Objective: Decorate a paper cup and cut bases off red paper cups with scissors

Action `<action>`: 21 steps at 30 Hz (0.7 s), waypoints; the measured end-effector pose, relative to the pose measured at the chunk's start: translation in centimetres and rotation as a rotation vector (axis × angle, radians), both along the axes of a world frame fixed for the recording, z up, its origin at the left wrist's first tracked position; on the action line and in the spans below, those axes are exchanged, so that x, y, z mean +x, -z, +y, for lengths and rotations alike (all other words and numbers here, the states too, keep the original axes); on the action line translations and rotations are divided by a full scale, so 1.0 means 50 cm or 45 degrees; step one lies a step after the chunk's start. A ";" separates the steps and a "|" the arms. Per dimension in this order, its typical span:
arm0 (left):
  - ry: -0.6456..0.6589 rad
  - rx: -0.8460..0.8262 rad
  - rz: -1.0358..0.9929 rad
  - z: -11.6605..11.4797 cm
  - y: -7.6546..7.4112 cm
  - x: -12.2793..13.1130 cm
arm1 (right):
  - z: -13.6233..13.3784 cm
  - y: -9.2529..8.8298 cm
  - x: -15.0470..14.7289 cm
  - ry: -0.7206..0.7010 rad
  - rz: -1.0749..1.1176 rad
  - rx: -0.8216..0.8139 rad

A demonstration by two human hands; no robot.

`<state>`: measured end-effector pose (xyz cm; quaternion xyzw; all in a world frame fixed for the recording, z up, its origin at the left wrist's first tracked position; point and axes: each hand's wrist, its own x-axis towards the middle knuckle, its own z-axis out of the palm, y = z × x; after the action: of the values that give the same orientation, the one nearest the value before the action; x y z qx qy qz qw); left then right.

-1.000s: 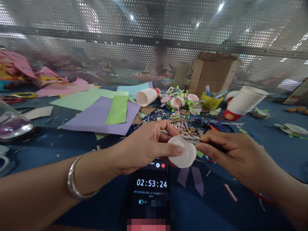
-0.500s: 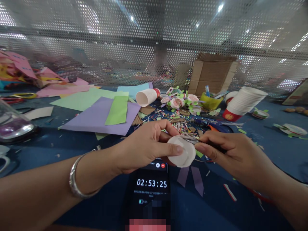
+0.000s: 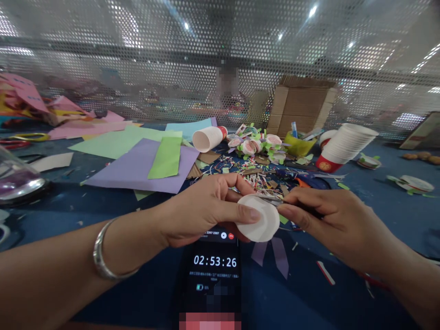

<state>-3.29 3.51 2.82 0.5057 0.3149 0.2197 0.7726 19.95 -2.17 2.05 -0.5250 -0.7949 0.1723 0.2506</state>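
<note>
My left hand (image 3: 220,208) pinches a white paper disc (image 3: 266,222) between thumb and fingers, with its flat face toward me. At the disc's upper right edge is a thin metal tool (image 3: 271,199), held between the thumb and fingers of my right hand (image 3: 312,213). Whether its tip touches the disc is hard to tell, and its handle is mostly hidden in my right hand. Below the disc, two purple paper strips (image 3: 280,259) lie on the blue table (image 3: 268,302). A phone (image 3: 215,275) showing a timer lies under my left hand.
Purple (image 3: 137,167) and green sheets lie at the left. Behind my hands are paper scraps (image 3: 233,165), small paper crafts (image 3: 256,145), a yellow bowl (image 3: 299,145) and stacked paper cups (image 3: 347,146). Orange-handled scissors (image 3: 305,181) lie near my right hand. Perforated metal stands behind.
The white disc is turned slightly in my left hand and sits a little lower, its face showing rounder. My right hand keeps its pinch on the tool. The view has shifted slightly.
</note>
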 end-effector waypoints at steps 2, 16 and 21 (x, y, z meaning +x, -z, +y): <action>-0.004 0.008 0.013 0.002 0.000 -0.001 | 0.000 0.001 -0.001 0.003 -0.001 0.001; -0.032 0.166 0.092 0.006 0.001 -0.003 | 0.006 0.005 -0.001 0.013 -0.031 0.020; -0.032 0.122 0.065 0.005 0.002 -0.003 | 0.005 0.005 -0.001 0.012 -0.007 0.033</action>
<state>-3.44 3.74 2.71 0.5435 0.3300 0.2310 0.7364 19.91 -1.92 1.82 -0.5259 -0.7953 0.1593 0.2559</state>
